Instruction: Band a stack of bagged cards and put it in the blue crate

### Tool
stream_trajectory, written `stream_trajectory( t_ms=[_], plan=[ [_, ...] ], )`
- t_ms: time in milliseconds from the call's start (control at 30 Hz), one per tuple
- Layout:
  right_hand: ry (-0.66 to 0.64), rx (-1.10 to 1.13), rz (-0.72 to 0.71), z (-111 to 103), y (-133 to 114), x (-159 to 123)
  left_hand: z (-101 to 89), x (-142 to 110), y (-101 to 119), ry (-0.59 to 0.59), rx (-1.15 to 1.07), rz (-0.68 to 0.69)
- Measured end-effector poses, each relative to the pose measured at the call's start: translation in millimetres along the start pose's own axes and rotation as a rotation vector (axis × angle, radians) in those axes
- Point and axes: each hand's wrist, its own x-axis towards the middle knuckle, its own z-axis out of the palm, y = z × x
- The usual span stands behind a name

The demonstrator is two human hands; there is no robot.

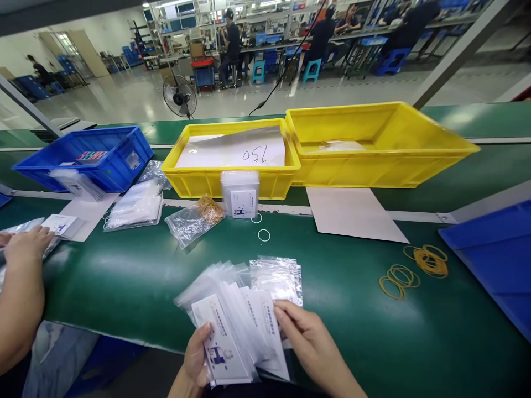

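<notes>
one blue bin [114,172] stands back left. the left hand [196,356] has its fingers clamped on one fan of bagged printed cards [238,331] over the green table [124,282]. two yellow bins [194,183] stand behind; the right hand [305,334] pinches the fan's right edge. two rubber-band clusters [432,263] lie farther right.

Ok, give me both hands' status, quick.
Left hand: closed, holding a fanned stack of bagged cards.
Right hand: thumb and fingers closed on the right edge of the same stack.
</notes>
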Motion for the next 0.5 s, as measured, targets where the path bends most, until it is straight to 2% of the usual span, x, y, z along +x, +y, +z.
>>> stream_trajectory(
  t_ms=[100,167,233,267,300,400,433,500],
  plan=[
    [0.096,0.042,0.081,-25.4,13.0,-0.5,1.7,1.5,3.4,-0.108,0.006,0.017],
    [0.219,-0.024,0.119,-37.3,21.3,-0.6,1.2,3.6,5.3,-0.138,0.007,0.019],
    [0.371,-0.172,0.103,-37.7,24.6,-0.3,-1.3,5.6,5.5,-0.129,0.008,0.016],
    [0.404,-0.232,0.077,-33.3,24.1,-0.1,-3.1,6.4,4.8,-0.109,0.011,0.014],
    [0.380,-0.266,0.049,-26.7,22.3,0.1,-4.9,7.1,3.8,-0.081,0.016,0.007],
    [0.132,-0.229,-0.029,-3.5,13.3,1.0,-8.4,7.9,-0.6,0.023,0.036,-0.032],
    [0.086,-0.202,-0.045,1.3,10.8,1.1,-8.3,7.8,-1.9,0.046,0.041,-0.043],
    [0.104,-0.147,-0.048,1.9,9.1,0.6,-6.1,7.5,-3.2,0.047,0.045,-0.044]
  ],
)
